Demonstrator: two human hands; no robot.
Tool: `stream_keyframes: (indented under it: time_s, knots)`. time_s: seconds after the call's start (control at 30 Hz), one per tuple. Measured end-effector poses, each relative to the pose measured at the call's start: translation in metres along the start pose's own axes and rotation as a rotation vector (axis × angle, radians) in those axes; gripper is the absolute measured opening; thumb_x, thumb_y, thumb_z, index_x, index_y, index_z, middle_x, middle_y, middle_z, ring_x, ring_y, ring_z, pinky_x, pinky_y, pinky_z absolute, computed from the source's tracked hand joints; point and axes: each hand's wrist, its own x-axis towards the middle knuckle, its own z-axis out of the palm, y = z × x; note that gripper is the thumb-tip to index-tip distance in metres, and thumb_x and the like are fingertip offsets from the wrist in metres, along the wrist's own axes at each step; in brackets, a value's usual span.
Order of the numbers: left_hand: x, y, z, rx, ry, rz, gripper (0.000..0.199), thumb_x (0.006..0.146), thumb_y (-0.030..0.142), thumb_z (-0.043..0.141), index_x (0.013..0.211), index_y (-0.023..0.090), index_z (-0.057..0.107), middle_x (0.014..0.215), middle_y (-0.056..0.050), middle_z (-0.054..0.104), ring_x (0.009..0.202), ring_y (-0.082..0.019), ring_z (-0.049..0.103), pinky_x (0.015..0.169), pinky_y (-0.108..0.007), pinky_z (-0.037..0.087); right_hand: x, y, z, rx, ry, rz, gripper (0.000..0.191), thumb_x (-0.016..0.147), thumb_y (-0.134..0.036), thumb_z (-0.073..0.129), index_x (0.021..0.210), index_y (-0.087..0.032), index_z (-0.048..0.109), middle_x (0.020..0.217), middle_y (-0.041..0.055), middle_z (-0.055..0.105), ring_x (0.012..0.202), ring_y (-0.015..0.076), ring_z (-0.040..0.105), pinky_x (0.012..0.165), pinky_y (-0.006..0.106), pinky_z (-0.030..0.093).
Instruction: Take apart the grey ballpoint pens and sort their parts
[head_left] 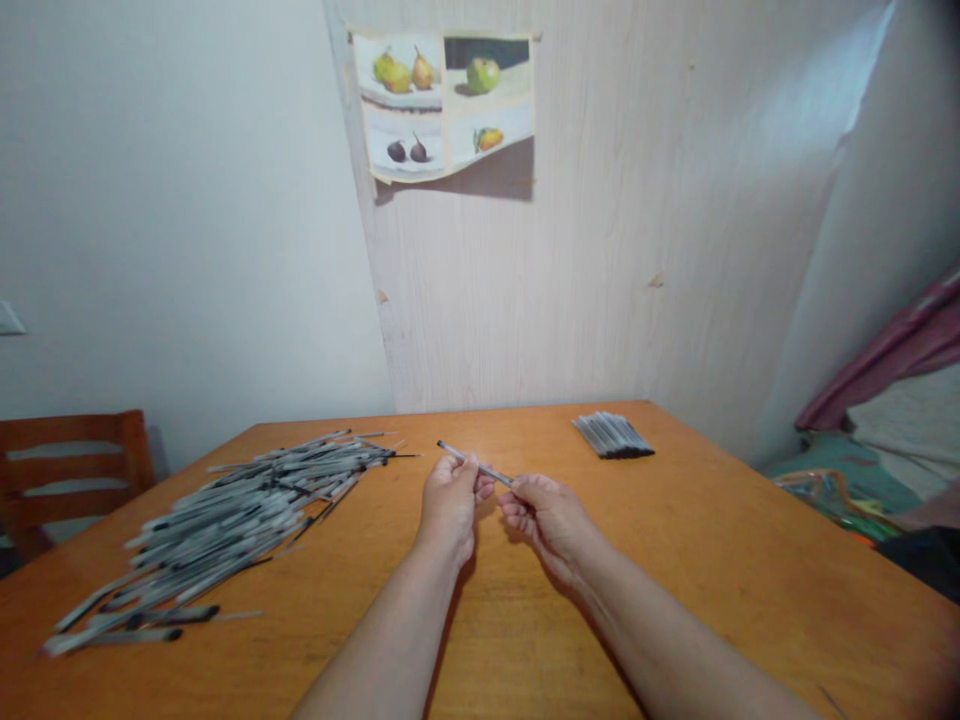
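Observation:
A slim pen point(493, 473) with a clear grey barrel and a dark tip at its upper left end is held over the middle of the wooden table point(495, 640). My left hand point(452, 500) pinches it near the dark end, thumb on top. The other end sits between the thumb and fingers of my right hand point(551, 515), which hides that end. To the left of my hands spreads a loose pile of pens point(240, 510), some dark parts and thin refills among them. Beyond my right hand lies a neat row of pens point(613, 435), their black ends toward me.
A wooden chair point(71, 470) stands at the table's left side. Behind the table is a wall with a fruit picture point(446, 105). Past the right edge are a plastic bag point(832, 500), a dark item point(926, 560) and pink cloth point(892, 340).

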Motion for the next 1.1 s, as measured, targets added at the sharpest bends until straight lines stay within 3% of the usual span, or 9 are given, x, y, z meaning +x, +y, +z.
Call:
stream_keyframes:
  time_s: [0.23,0.33,0.53,0.7,0.8,0.93,1.1]
  knots:
    - [-0.001,0.003,-0.001,-0.002,-0.038,0.008,0.025,0.079,0.033,0.070,0.094,0.017,0.056,0.090,-0.005,0.069,0.074,-0.009,0.062,0.068,-0.021,0.049,0.000,0.000,-0.001,-0.061,-0.046,0.067,0.013,0.086,-0.026,0.062,0.085,-0.015,0.056,0.069,0.0058,0.069,0.049,0.0077,0.057,0.046,0.017,0.046]
    - [0.000,0.005,-0.002,0.010,-0.027,0.034,0.029,0.077,0.036,0.070,0.095,0.017,0.057,0.089,-0.004,0.069,0.072,-0.009,0.060,0.068,-0.021,0.047,0.003,-0.003,-0.006,-0.160,0.017,0.092,0.018,0.087,-0.035,0.060,0.088,-0.018,0.054,0.062,0.0025,0.066,0.041,0.0086,0.053,0.038,0.016,0.038]
    - [0.001,0.002,-0.001,0.103,-0.036,0.117,0.031,0.079,0.034,0.065,0.106,0.018,0.062,0.085,-0.002,0.066,0.073,-0.010,0.058,0.067,-0.021,0.043,0.009,-0.007,-0.015,-0.283,0.145,-0.047,0.024,0.084,-0.039,0.061,0.074,-0.019,0.053,0.052,-0.0034,0.056,0.035,0.0057,0.040,0.034,0.017,0.027]
    - [0.004,-0.007,-0.001,0.342,-0.102,0.303,0.027,0.082,0.030,0.061,0.105,0.017,0.067,0.089,-0.004,0.067,0.079,-0.013,0.060,0.074,-0.026,0.045,0.009,-0.017,-0.015,-0.344,0.155,-0.215,0.019,0.081,-0.034,0.060,0.072,-0.019,0.053,0.058,-0.0019,0.059,0.042,0.0057,0.043,0.040,0.018,0.032]
    - [0.006,-0.009,-0.005,0.560,-0.175,0.488,0.022,0.085,0.026,0.056,0.101,0.018,0.070,0.096,-0.007,0.069,0.089,-0.017,0.061,0.083,-0.031,0.045,0.007,-0.025,-0.014,-0.344,0.121,-0.274,0.020,0.079,-0.037,0.062,0.075,-0.019,0.054,0.062,-0.0017,0.061,0.047,0.0065,0.046,0.042,0.018,0.034]
    - [0.003,-0.009,-0.011,0.968,-0.199,0.712,0.020,0.088,0.022,0.055,0.100,0.022,0.071,0.098,-0.006,0.068,0.096,-0.020,0.058,0.088,-0.034,0.041,0.003,-0.033,-0.013,-0.371,0.060,-0.291,0.031,0.082,-0.048,0.062,0.076,-0.019,0.055,0.065,-0.0014,0.062,0.049,0.0068,0.047,0.044,0.018,0.034]
    - [-0.005,-0.008,-0.011,1.276,-0.168,0.792,0.023,0.093,0.024,0.050,0.103,0.028,0.071,0.096,-0.005,0.066,0.095,-0.022,0.056,0.086,-0.036,0.037,0.003,-0.034,-0.017,-0.477,0.019,-0.254,0.035,0.081,-0.051,0.062,0.071,-0.018,0.055,0.057,-0.0022,0.059,0.044,0.0069,0.044,0.041,0.019,0.030]
